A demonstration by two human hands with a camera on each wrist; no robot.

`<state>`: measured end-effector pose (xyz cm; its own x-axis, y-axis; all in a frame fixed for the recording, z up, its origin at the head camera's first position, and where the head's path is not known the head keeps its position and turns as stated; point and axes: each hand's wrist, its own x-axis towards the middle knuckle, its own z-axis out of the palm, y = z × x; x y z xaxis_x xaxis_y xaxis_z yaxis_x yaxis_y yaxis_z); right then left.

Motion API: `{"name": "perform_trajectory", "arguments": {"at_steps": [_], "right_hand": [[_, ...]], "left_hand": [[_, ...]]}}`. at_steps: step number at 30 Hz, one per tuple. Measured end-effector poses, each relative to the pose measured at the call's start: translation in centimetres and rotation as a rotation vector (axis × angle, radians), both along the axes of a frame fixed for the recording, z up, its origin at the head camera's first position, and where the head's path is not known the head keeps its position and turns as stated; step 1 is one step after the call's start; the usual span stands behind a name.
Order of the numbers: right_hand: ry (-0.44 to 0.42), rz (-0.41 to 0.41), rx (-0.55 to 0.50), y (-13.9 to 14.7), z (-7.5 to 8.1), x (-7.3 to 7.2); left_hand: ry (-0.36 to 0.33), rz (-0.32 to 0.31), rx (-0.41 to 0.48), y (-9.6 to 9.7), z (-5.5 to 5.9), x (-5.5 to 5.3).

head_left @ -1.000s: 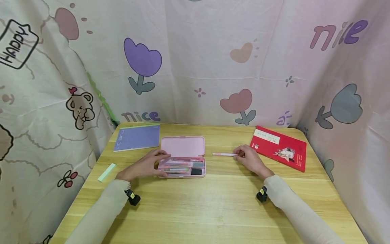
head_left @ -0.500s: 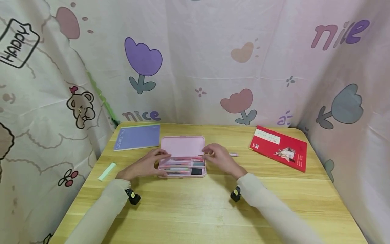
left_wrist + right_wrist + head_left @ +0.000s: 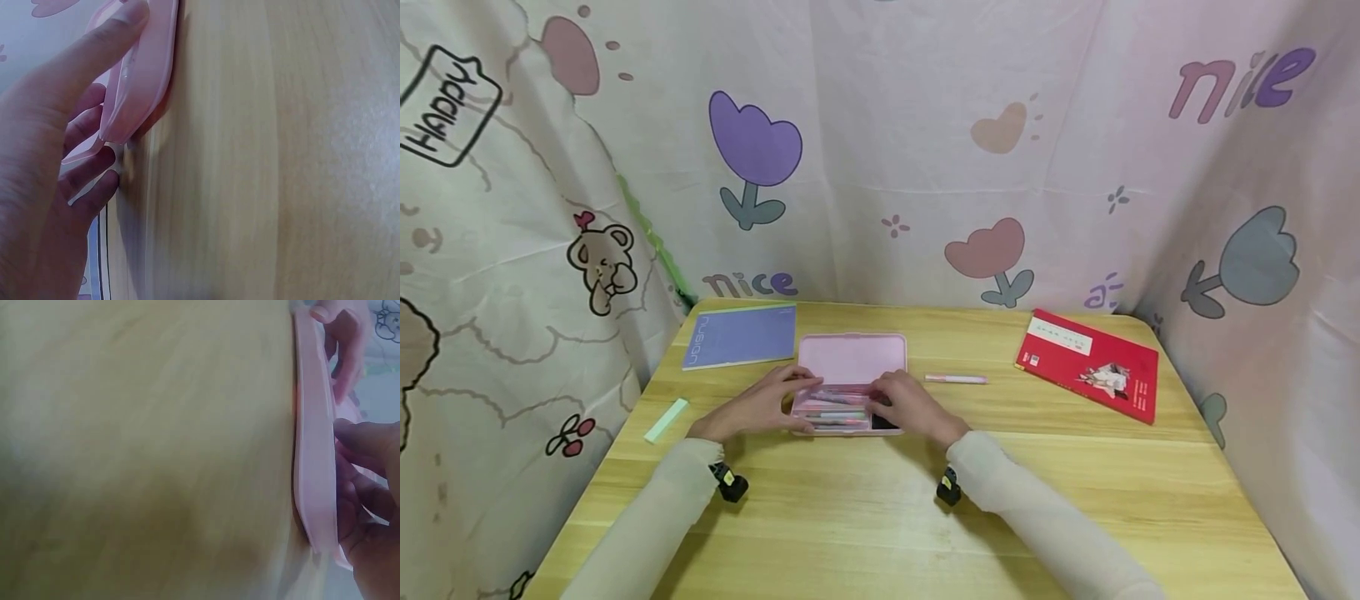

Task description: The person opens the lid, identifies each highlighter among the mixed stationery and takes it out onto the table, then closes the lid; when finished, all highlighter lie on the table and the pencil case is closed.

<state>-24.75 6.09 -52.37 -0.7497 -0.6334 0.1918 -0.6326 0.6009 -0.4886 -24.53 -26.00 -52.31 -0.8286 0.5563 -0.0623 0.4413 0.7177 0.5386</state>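
Observation:
A pink pencil case (image 3: 852, 358) lies on the table with its lid folded back. Several pens (image 3: 835, 415) lie in its left compartments, and a black block (image 3: 883, 423) shows in the front right one. My left hand (image 3: 767, 404) grips the case's left end, thumb at the front wall and fingers toward the back, as the left wrist view also shows. My right hand (image 3: 913, 407) reaches into the right part of the case with bent fingers. Whether these fingers pinch something is hidden. A white and pink pen (image 3: 956, 379) lies on the table right of the case.
A blue notebook (image 3: 741, 337) lies at the back left and a red book (image 3: 1088, 364) at the back right. A pale green strip (image 3: 666, 420) is near the left table edge. Printed curtains (image 3: 880, 150) hang behind and beside the table (image 3: 880, 517).
My right hand has let go of the white and pink pen on the table and moved left into the pencil case. The left hand has stayed on the case.

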Motion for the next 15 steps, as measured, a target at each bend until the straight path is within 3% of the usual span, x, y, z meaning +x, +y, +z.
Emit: {"name": "perform_trajectory", "arguments": {"at_steps": [15], "right_hand": [[-0.109,0.000,0.098,-1.5,1.4,-0.1]], "left_hand": [[-0.009,-0.001,0.003,0.0,0.0,-0.1]]}}
